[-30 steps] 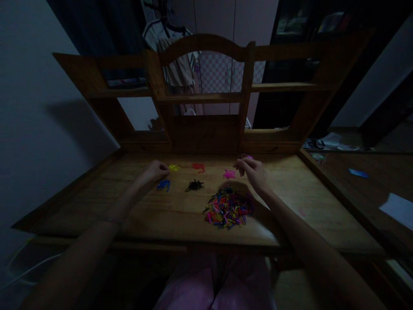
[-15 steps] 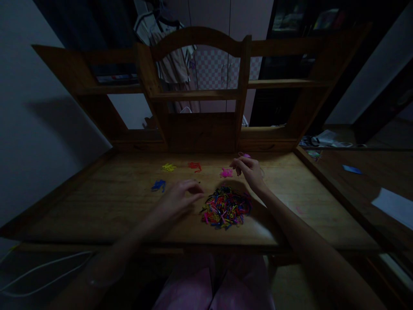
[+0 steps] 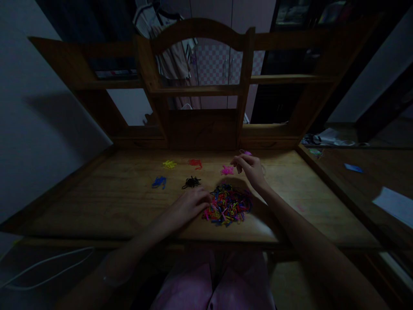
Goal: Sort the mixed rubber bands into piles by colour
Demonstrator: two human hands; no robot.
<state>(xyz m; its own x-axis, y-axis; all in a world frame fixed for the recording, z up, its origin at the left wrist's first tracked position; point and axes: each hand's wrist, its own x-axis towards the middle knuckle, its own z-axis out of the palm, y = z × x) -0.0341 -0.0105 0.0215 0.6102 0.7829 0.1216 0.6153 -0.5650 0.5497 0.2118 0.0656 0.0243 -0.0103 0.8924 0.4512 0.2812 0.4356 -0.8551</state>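
Note:
A heap of small mixed-colour bands (image 3: pixel 228 207), thin and loop-like, lies near the front of the wooden desk. At its left edge my left hand (image 3: pixel 193 203) reaches in, thumb and fingers curved and slightly apart. Just behind that hand is a small black pile (image 3: pixel 192 181) of the same pieces. My right hand (image 3: pixel 251 168) hovers behind the heap, fingers bent together beside a pink pile (image 3: pixel 227 170); whatever is in its fingertips is too small to make out. A blue pile (image 3: pixel 159 182), a yellow pile (image 3: pixel 169 164) and a red pile (image 3: pixel 195 163) lie farther left.
A wooden shelf unit (image 3: pixel 201 129) rises along the desk's back edge. Behind the right hand is a small purple item (image 3: pixel 247 153). On the lower surface to the right lie a blue card (image 3: pixel 353 168) and white paper (image 3: pixel 395 206). A white cable (image 3: pixel 48 262) hangs at lower left.
My left hand has moved right and toward me, from over the black pile to the heap's edge, uncovering the black pile. My right hand has stayed almost in place.

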